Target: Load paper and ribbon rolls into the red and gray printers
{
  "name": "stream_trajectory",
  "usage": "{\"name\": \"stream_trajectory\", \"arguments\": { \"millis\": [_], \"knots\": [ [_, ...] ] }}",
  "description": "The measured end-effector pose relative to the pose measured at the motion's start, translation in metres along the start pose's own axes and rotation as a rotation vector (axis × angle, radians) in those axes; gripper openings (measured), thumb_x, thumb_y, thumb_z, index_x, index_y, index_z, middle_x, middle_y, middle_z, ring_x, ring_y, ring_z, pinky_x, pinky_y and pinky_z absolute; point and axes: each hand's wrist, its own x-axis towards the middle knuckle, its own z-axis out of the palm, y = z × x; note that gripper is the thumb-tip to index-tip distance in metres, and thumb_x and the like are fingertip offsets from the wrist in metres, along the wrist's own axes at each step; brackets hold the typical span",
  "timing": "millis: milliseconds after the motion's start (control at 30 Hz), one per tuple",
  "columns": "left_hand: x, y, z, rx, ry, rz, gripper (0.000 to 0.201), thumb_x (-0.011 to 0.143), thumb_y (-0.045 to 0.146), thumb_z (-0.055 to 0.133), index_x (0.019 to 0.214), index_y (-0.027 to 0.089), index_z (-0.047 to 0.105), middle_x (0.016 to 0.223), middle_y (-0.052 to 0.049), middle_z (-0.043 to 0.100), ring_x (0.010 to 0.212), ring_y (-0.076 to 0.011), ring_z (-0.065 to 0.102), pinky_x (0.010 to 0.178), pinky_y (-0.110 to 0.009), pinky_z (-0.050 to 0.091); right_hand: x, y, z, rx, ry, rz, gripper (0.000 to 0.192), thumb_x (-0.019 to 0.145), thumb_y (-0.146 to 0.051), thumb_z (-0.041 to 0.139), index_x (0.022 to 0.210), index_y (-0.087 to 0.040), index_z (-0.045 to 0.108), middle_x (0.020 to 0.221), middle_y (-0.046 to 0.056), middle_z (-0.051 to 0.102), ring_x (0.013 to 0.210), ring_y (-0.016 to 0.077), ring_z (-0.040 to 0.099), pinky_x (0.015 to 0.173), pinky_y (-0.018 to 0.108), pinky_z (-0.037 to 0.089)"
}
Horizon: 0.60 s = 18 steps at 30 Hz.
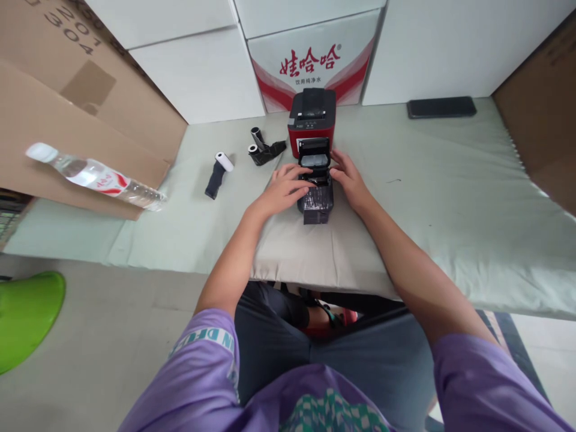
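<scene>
A small black portable printer (332, 201) stands on the cloth-covered surface with its lid (315, 147) raised. Out of its front hangs a creased dark strip (316, 207). My left hand (285, 187) reaches over it from the left, fingers stretched across the opening and touching the inner edge. At the right side, my right hand (350, 179) holds the body and lid edge between thumb and fingers. Directly behind sits a red and black receipt printer (312, 117). What lies under my left fingertips is partly hidden.
To the left lie a white roll with a dark strip (224, 162) and two dark ribbon rolls (265, 150). A water bottle (103, 178) appears beside a cardboard box (85, 90). A black flat object (441, 107) rests at the back right. White boxes (310, 66) line the rear.
</scene>
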Motion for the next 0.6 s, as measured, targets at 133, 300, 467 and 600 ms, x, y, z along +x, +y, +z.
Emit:
{"name": "stream_trajectory", "arguments": {
  "millis": [133,300,467,600],
  "knots": [
    [0.006,0.0,0.012,-0.021,0.083,-0.092,0.035,0.11,0.037,0.051,0.126,0.031,0.083,0.168,-0.004,0.06,0.158,-0.0347,0.041,0.134,-0.062,0.031,-0.001,0.0,0.0,-0.045,0.003,-0.006,0.111,0.076,-0.098,0.068,0.163,-0.03,0.053,0.176,0.012,0.051,0.165,0.0418,0.043,0.137,0.063,0.039],
    [0.014,-0.007,0.031,-0.097,0.268,-0.119,0.021,0.106,0.034,0.056,0.113,0.025,0.074,0.151,-0.01,0.07,0.147,-0.0331,0.054,0.132,-0.058,0.036,-0.005,-0.006,0.002,-0.07,0.021,0.006,0.106,0.079,-0.097,0.066,0.162,-0.033,0.054,0.175,0.01,0.052,0.156,0.0402,0.052,0.133,0.062,0.044],
    [0.016,-0.006,0.036,-0.127,0.387,-0.128,0.016,0.107,0.039,0.057,0.107,0.027,0.067,0.136,-0.011,0.072,0.137,-0.0312,0.061,0.126,-0.057,0.043,-0.006,-0.013,0.002,-0.075,0.02,0.005,0.105,0.078,-0.098,0.066,0.161,-0.036,0.055,0.173,0.009,0.054,0.153,0.0394,0.054,0.13,0.061,0.047],
    [0.011,0.002,0.026,-0.104,0.387,-0.078,0.026,0.109,0.047,0.056,0.102,0.026,0.069,0.137,-0.012,0.071,0.136,-0.0313,0.06,0.125,-0.055,0.044,-0.006,-0.016,0.0,-0.071,0.002,-0.011,0.101,0.082,-0.095,0.064,0.164,-0.038,0.053,0.172,0.008,0.055,0.15,0.0387,0.057,0.128,0.061,0.049]
  ]
}}
